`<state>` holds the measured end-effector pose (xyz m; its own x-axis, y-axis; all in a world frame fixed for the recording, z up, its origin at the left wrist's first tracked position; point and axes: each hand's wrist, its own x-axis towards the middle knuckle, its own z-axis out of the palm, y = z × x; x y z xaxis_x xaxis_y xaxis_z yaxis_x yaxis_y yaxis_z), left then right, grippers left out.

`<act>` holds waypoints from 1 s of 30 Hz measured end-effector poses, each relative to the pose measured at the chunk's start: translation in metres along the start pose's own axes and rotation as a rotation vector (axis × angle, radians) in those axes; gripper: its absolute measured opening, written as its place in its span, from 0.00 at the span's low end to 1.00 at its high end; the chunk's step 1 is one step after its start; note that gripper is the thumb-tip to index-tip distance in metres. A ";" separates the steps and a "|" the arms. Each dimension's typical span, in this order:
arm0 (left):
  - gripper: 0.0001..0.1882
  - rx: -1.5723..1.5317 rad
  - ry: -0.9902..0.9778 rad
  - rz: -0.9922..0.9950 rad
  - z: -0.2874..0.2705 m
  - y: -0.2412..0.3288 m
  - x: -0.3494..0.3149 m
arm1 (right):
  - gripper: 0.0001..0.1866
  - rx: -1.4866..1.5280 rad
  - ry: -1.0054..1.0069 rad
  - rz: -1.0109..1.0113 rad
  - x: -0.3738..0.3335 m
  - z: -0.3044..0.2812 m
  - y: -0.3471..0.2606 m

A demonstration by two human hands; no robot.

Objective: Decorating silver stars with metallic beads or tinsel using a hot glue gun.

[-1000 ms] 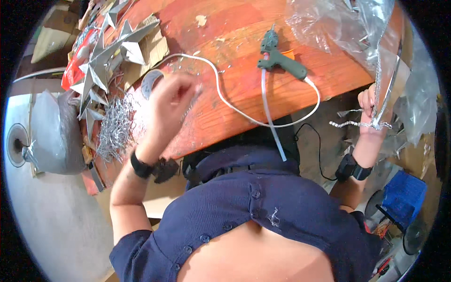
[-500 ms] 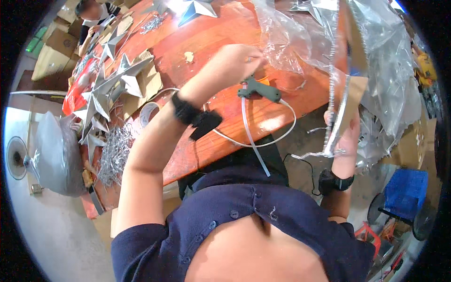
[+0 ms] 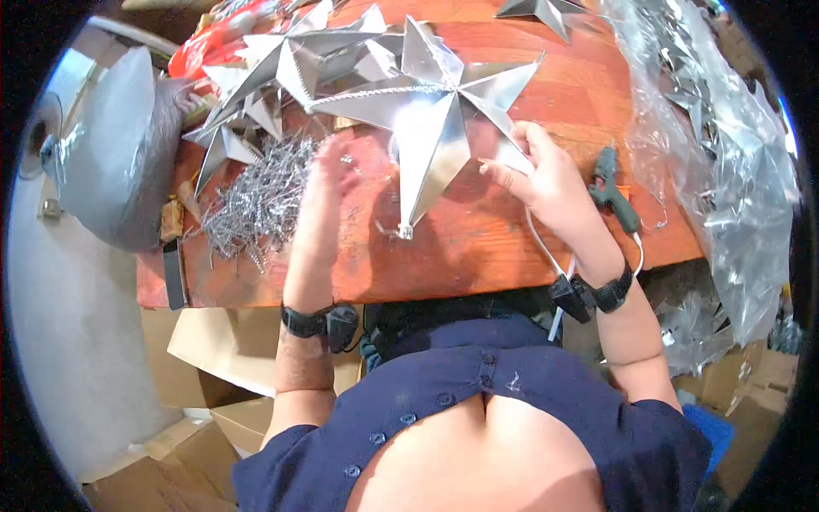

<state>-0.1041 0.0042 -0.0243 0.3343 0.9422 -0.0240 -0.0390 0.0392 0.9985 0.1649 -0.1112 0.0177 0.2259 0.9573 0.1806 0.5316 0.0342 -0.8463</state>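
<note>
A shiny silver five-pointed star (image 3: 438,162) is tilted up over the middle of the table, its faces folded along ridges. My right hand (image 3: 550,179) pinches one of its points at the right, thumb in front. A twisted silver tinsel strip (image 3: 375,94) runs along the star's left point. My left hand (image 3: 328,175) is beside the star's left side, next to a heap of silver tinsel pieces (image 3: 256,200); its fingers are smeared by motion. To the right of my right hand lies a dark green glue gun (image 3: 616,198) on the table.
More silver stars (image 3: 294,64) are stacked at the far left, beside a red plastic bag (image 3: 205,51). Clear plastic sheeting (image 3: 725,145) drapes over the right side. A dark flat-handled tool (image 3: 174,273) rests at the wooden table's (image 3: 478,264) left edge. Cardboard boxes (image 3: 171,478) stand below.
The view has turned left. The star, edge-on at the right before, now faces me over the table in my right hand. My left hand has left the glue gun for the tinsel heap.
</note>
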 end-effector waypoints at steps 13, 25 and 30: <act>0.27 -0.154 -0.241 -0.196 0.036 -0.009 0.003 | 0.35 -0.474 0.038 0.209 -0.027 -0.084 0.021; 0.26 -0.148 -0.324 -0.273 0.075 -0.008 0.002 | 0.29 -0.851 -0.110 0.048 -0.072 -0.146 0.103; 0.31 -0.169 -0.249 -0.251 0.077 -0.004 -0.008 | 0.22 -0.189 0.263 0.068 -0.038 -0.177 0.101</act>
<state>-0.0341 -0.0292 -0.0244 0.5707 0.7876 -0.2326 -0.0747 0.3319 0.9403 0.3542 -0.1947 0.0146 0.4562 0.8478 0.2705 0.6445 -0.1052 -0.7573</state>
